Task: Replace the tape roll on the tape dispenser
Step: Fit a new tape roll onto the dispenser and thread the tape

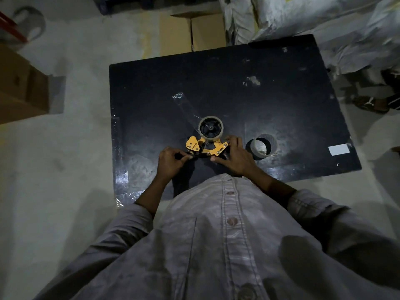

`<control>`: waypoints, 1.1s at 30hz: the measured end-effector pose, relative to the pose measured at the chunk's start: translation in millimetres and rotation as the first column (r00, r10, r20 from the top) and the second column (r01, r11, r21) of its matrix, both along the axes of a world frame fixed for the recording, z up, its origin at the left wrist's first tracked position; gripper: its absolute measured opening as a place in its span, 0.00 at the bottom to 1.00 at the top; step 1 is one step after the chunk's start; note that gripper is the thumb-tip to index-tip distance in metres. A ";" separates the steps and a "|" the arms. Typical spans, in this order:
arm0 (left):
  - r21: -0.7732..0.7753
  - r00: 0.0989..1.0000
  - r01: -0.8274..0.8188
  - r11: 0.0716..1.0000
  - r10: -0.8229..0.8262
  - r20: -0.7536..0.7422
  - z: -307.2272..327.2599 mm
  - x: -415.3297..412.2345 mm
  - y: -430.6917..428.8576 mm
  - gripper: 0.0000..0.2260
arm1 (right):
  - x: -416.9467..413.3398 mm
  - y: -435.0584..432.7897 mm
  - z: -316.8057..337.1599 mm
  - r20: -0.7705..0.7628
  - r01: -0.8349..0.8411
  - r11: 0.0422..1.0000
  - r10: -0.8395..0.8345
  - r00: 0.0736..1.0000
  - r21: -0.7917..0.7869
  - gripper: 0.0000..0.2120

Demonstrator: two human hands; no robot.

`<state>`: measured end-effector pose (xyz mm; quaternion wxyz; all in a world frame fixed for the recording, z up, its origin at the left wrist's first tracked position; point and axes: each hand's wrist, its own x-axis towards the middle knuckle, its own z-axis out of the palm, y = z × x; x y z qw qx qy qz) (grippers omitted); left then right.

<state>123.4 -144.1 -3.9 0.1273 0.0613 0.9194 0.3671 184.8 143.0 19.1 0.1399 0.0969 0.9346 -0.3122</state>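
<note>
Dim light falls on a pale concrete floor, where a black table top (281, 100) is seen from above, scuffed and marked with pale smears. Near its front edge a yellow tape dispenser (205, 146) is laid flat, with a tape roll (211, 127) seated on its black hub at the far end. A strip of clear tape (184, 105) is stretched from the roll diagonally away to the far left and lies on the table. The left hand (171, 161) is closed on the dark handle end of the dispenser, fingers curled and pinched together. The right hand (234, 158) is pressed against the dispenser's right side, fingers bent around the yellow frame. Just beside the right hand, an empty cardboard core (260, 147) is stood on its end on the table. A small white label (338, 149) is seen near the table's right edge. Cardboard boxes (21, 87) are set on the floor to the left, and pale sacks (313, 18) are piled behind the table.
</note>
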 end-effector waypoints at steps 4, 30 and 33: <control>0.037 0.994 -0.068 0.997 0.065 0.090 -0.5 2.0 3.7 0.03 | 3.3 2.8 -2.5 -0.021 -0.014 0.999 0.015 1.000 0.030 0.49; 0.279 0.837 -0.314 0.907 0.126 0.532 4.1 70.4 38.5 0.09 | 76.9 -22.1 6.4 -0.095 0.142 0.977 -0.128 0.987 0.160 0.25; 0.270 0.838 -0.330 0.904 0.149 0.525 4.3 73.5 31.0 0.10 | 80.6 -41.7 4.0 -0.117 0.097 0.987 -0.082 0.990 0.126 0.26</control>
